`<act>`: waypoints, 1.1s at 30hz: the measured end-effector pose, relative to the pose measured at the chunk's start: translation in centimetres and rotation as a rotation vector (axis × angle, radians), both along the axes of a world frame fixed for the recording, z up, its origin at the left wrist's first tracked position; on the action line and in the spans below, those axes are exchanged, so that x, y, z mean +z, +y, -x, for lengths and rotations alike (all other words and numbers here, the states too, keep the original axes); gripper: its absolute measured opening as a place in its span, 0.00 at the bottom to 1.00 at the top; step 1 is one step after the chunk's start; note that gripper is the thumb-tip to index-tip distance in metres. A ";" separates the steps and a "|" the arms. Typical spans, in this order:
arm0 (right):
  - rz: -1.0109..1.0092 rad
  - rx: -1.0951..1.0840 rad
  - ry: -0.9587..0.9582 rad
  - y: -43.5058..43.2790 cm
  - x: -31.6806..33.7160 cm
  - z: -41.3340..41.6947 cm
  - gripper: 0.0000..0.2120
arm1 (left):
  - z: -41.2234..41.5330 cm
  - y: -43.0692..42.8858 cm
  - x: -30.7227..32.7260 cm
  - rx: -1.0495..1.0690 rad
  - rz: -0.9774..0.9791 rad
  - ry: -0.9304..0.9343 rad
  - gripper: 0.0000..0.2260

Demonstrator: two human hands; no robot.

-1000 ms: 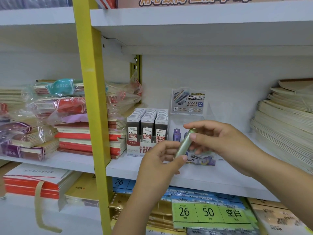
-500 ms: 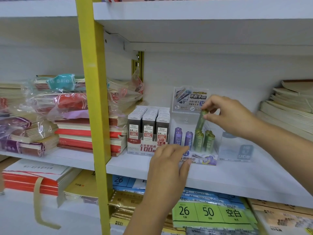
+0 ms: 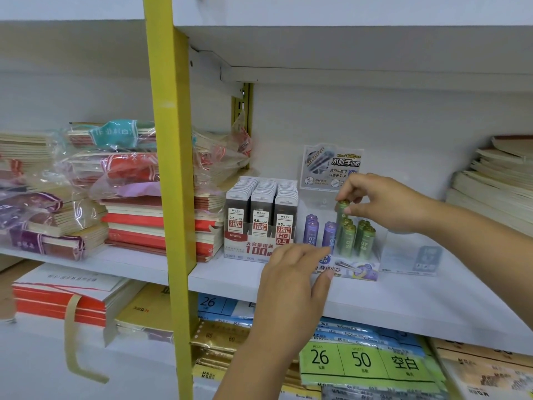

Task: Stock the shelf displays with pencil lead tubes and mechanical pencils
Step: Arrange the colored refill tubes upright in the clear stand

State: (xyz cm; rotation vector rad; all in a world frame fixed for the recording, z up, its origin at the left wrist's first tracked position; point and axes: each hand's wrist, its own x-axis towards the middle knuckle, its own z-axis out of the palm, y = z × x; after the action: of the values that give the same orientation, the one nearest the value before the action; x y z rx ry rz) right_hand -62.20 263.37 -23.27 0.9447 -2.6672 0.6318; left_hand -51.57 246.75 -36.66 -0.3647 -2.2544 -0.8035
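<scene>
A clear display box (image 3: 346,265) on the white shelf (image 3: 403,307) holds purple lead tubes (image 3: 311,232) on its left and green lead tubes (image 3: 365,241) on its right. My right hand (image 3: 383,202) pinches the cap of one green tube (image 3: 342,213), which stands upright in the back row, higher than its neighbours. My left hand (image 3: 294,281) rests with relaxed fingers against the box's front edge and holds nothing. Left of the box stands a carton of grey 0.5 HB lead cases (image 3: 261,217).
A yellow upright post (image 3: 170,168) divides the shelving. Stacks of red notebooks (image 3: 150,229) and plastic-wrapped notebooks (image 3: 46,197) lie to the left, and paper stacks (image 3: 496,180) to the right. A second clear box (image 3: 411,258) stands right of the display. Loose-leaf paper packs (image 3: 363,362) fill the lower shelf.
My right hand carried the green tube from in front of me up over the display box and lowered it into the back row. My left hand let go and dropped to the box's front.
</scene>
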 end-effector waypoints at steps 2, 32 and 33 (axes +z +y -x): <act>-0.048 -0.018 0.021 0.0 -0.1 0.1 0.11 | 0.0 0.0 0.0 0.001 0.003 0.006 0.17; 0.166 -0.127 -0.465 8.9 -25.5 -16.9 0.14 | -9.9 4.6 -18.6 -0.345 0.245 -0.641 0.14; 0.090 -0.181 -0.561 9.7 -28.9 -17.4 0.18 | -10.3 4.9 -21.1 -0.357 0.261 -0.731 0.14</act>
State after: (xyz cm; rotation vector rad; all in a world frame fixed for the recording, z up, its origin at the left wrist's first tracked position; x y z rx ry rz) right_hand -44.77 273.06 -52.14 0.5472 -3.1160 1.0973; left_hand -41.22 251.68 -57.79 -0.6987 -3.0483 -0.9253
